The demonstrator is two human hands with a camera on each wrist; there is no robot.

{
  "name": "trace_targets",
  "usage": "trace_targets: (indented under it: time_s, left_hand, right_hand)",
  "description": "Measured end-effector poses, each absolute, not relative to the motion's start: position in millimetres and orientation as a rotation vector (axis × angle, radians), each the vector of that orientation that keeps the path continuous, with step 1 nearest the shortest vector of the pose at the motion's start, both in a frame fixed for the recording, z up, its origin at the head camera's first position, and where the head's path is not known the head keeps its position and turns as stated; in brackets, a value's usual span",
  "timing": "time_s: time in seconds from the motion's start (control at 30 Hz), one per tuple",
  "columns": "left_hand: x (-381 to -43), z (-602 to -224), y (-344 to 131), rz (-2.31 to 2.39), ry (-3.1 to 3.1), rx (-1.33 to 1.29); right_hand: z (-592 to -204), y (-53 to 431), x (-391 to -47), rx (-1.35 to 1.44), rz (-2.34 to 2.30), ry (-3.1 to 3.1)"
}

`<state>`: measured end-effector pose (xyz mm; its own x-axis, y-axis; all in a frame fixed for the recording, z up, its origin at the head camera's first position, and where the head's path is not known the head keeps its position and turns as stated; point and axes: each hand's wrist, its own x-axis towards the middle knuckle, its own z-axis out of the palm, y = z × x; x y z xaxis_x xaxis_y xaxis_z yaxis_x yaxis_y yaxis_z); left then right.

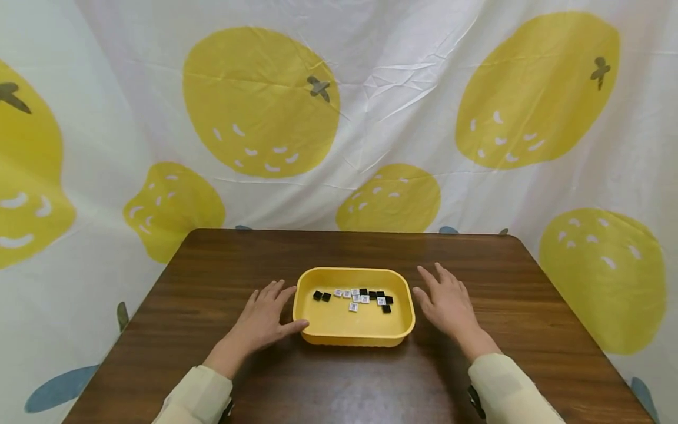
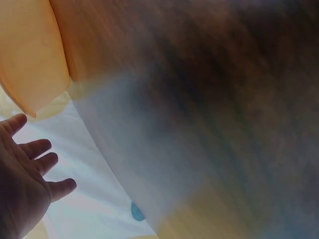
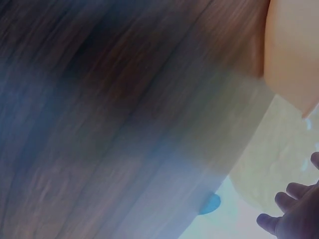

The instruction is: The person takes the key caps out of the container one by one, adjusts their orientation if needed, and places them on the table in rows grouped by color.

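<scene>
A shallow yellow tray (image 1: 339,340) with rounded corners stands on the table. Inside it lie several small square tiles, some black (image 1: 326,297) and some white with a printed mark (image 1: 353,307), mostly toward the far side. At the tray's left end is my left hand (image 1: 262,318), its fingers spread and its thumb by the near left corner; whether it touches the rim I cannot tell. Just off the right end my right hand (image 1: 449,303) hovers with fingers apart, holding nothing. The left wrist view shows the left hand (image 2: 25,174) beside the tray's outer wall (image 2: 37,50).
The dark brown wooden table (image 1: 238,253) spreads out around the tray. Behind it hangs a white cloth (image 1: 392,106) printed with large yellow lemons. In the right wrist view the tray's side (image 3: 294,55) shows at the upper right, above the right hand (image 3: 299,211).
</scene>
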<state>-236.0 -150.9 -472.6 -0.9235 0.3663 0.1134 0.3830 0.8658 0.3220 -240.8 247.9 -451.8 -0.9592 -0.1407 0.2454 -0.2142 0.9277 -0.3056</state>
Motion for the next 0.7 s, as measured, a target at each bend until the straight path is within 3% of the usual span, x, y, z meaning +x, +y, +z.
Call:
trace_targets:
  time_s: [0.7]
  left_hand:
    - [-233,-473,-150,-0.522,-2.995,-0.622]
  right_hand:
    - [-436,194,-244,0.608,0.436,-2.785]
